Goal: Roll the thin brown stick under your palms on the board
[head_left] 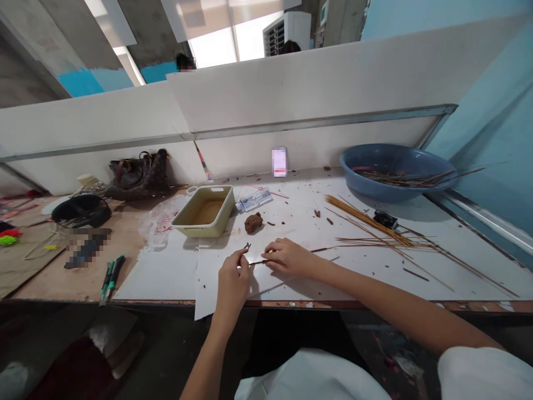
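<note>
A thin stick (320, 250) coated in brown paste runs between my two hands, just above the white board. My left hand (232, 278) is closed, thumb and fingers pinching the stick's left end. A small bent bit of brown paste (247, 246) pokes up beyond its fingertips. Farther right, my right hand (287, 257) is closed on the same stick, its fingertips at the coated part and the bare tail leading out past the wrist. A lump of brown clay-like paste (253, 223) rests on the board behind both hands.
Behind the lump are a pale yellow tub (204, 228) and a clear packet (255, 200). Bundled thin sticks (366, 219) lie right, before a blue basin (383, 191). Cutters (111, 278) and a handbag (139, 178) are left. A phone (279, 162) leans against the partition.
</note>
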`<state>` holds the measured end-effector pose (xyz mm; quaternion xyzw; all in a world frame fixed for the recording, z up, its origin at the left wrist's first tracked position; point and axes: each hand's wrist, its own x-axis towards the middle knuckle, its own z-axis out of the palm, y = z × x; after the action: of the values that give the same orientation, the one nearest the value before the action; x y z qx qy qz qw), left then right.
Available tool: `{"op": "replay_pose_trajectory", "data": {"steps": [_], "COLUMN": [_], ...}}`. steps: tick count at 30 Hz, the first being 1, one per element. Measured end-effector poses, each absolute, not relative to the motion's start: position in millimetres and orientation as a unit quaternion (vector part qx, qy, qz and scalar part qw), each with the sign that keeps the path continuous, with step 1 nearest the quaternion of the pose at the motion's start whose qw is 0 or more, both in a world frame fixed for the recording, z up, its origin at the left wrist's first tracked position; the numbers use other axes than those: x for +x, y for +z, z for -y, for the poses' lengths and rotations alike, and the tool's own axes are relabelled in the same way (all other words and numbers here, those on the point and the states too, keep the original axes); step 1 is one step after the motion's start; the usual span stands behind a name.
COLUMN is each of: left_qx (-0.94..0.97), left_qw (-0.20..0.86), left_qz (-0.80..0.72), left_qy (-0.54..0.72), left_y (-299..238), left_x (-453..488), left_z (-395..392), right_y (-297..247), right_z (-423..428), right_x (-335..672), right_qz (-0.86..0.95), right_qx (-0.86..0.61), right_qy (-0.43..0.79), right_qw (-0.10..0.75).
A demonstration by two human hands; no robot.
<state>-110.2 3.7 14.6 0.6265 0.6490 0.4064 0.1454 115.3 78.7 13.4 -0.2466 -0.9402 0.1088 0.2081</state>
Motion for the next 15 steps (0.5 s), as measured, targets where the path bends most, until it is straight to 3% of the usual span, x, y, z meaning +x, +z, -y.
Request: {"op": "replay_pose_trajectory", "data": {"steps": [6, 15], "left_qx": [0.734, 0.782], "left_qw": [0.041, -0.062], "left_qz": [-0.606, -0.589], "left_qy": [0.304, 0.195], "left_y": [2.8, -11.2], "left_x": [-93.0, -77.7], "left_z": [8.3, 32.0], "right_y": [22.3, -30.9], "right_z": [-50.5, -0.9], "right_x": [150.2, 185.5], "right_qz": [0.911, 0.89], "right_qx": [-0.334, -0.43], "right_qy": [0.1, 0.021], "right_qw": [0.223, 0.148]}}
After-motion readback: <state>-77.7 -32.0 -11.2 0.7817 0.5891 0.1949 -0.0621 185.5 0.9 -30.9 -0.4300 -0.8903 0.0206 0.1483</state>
